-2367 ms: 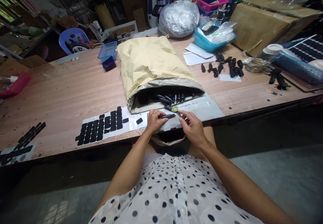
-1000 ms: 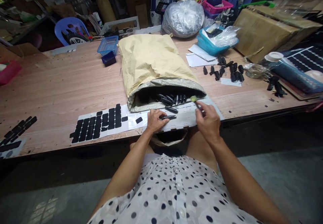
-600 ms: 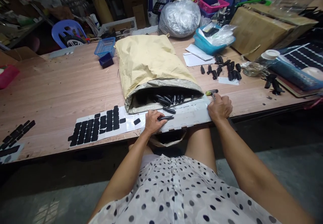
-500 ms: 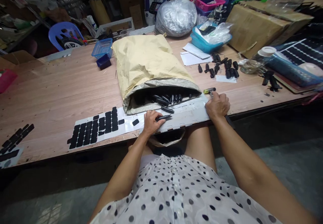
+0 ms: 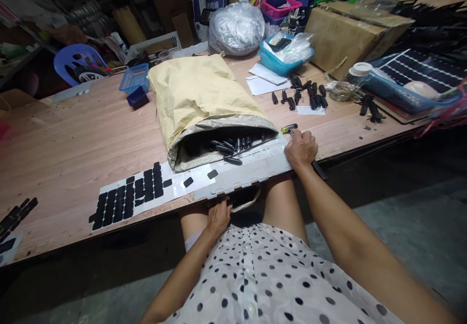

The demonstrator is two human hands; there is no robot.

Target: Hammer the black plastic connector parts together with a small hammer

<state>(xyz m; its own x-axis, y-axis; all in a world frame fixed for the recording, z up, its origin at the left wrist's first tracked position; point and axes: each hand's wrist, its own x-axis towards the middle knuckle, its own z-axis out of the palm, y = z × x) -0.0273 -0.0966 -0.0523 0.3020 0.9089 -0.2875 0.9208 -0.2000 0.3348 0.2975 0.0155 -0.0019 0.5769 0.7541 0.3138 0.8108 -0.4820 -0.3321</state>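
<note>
My left hand (image 5: 219, 215) is below the table edge, beside the mouth of a lower bag (image 5: 248, 204); its fingertips are partly hidden, and I cannot make out anything in them. My right hand (image 5: 301, 148) rests at the right end of a grey board (image 5: 251, 171), closed around a tool whose black handle (image 5: 319, 170) sticks out below the wrist. A yellow-and-black handle (image 5: 289, 128) lies just beyond its fingers. In front, a big paper sack (image 5: 204, 90) lies with its mouth toward me, slim black pen-like parts (image 5: 228, 146) inside. One such part (image 5: 232, 160) lies outside on the board.
Black rounded pads (image 5: 126, 197) lie on white sheets at the left. Black fittings (image 5: 315, 95) are grouped at the right, near a jar (image 5: 343, 90). Behind stand a blue basket (image 5: 134, 78), a teal basket (image 5: 275, 61), a stuffed clear bag (image 5: 236, 28) and a carton (image 5: 350, 37).
My left hand has moved from the board down below the table edge, and the black part it held is out of sight. My right hand stays on the board. The view has shifted slightly.
</note>
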